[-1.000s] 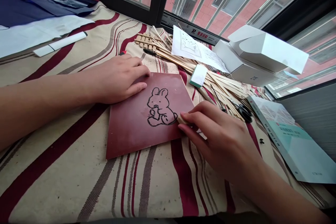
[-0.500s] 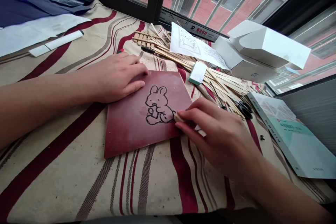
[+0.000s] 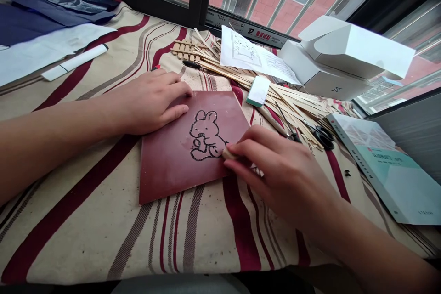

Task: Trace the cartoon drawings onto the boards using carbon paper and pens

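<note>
The red board [image 3: 172, 165] lies flat on the striped cloth [image 3: 86, 211]. Its rabbit outline [image 3: 205, 135] is just left of the right hand [image 3: 279, 170], whose fingers are pinched tight on a small tool [image 3: 227, 153]. The tool's wooden end points left, touching the rabbit's foot. The left hand [image 3: 151, 98] rests flat on the board's far-left corner, grasping nothing. Wooden strips [image 3: 292, 103] lie beyond.

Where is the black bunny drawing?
Head view, centre: the black bunny outline is on the dark red square board, between the left hand and right hand.
</note>
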Demonstrator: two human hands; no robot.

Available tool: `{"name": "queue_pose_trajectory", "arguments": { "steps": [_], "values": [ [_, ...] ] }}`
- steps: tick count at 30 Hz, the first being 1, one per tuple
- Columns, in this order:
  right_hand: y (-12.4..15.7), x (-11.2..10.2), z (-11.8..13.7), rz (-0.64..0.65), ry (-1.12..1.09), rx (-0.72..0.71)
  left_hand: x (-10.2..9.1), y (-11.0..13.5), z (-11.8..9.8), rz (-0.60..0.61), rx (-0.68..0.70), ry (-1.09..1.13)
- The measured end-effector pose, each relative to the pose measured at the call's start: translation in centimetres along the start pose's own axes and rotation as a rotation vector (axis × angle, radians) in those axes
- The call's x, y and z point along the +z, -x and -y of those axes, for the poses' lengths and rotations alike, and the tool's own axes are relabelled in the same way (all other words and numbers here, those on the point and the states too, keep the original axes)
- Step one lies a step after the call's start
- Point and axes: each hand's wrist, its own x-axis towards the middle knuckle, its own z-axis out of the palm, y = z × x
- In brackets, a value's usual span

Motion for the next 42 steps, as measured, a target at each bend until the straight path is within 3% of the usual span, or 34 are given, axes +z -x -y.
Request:
{"name": "queue_pose_trajectory", "arguments": {
  "steps": [2,7,11,15,19,23,28,32,36,42],
  "values": [
    [-0.01,0.01,0.02,-0.012,0.033,0.034,0.01,-0.03,0.07,-0.006,0.005,0.014],
    [0.03,-0.14,0.05,0.011,-0.006,-0.044,0.16,-0.01,0.23,-0.040,0.008,0.050],
    [0.05,-0.20,-0.02,-0.002,0.023,0.011,0.15,-0.05,0.16,-0.034,0.001,0.057],
    [0.05,-0.14,0.07,0.005,-0.041,-0.066,0.01,-0.09,-0.03,-0.023,-0.004,0.040],
    [0.04,-0.07,-0.08,-0.009,0.032,0.015,-0.04,-0.07,-0.08,-0.015,-0.014,0.034],
    [0.01,0.04,0.06,-0.008,-0.030,-0.072,-0.02,-0.05,0.02,-0.021,-0.014,0.036],
    [0.15,-0.02,-0.04,-0.007,-0.001,0.015,-0.08,-0.01,0.03,-0.015,-0.018,0.039],
    [0.13,-0.13,-0.10,0.010,-0.078,-0.058,-0.07,-0.05,-0.09,-0.005,-0.027,0.056],
    [-0.03,-0.20,-0.24,0.008,-0.057,0.017,0.03,-0.08,0.00,-0.010,-0.025,0.078],
    [-0.24,-0.27,-0.23,0.040,-0.118,-0.017,0.15,-0.08,0.12,-0.028,-0.018,0.069]
  ]
}}
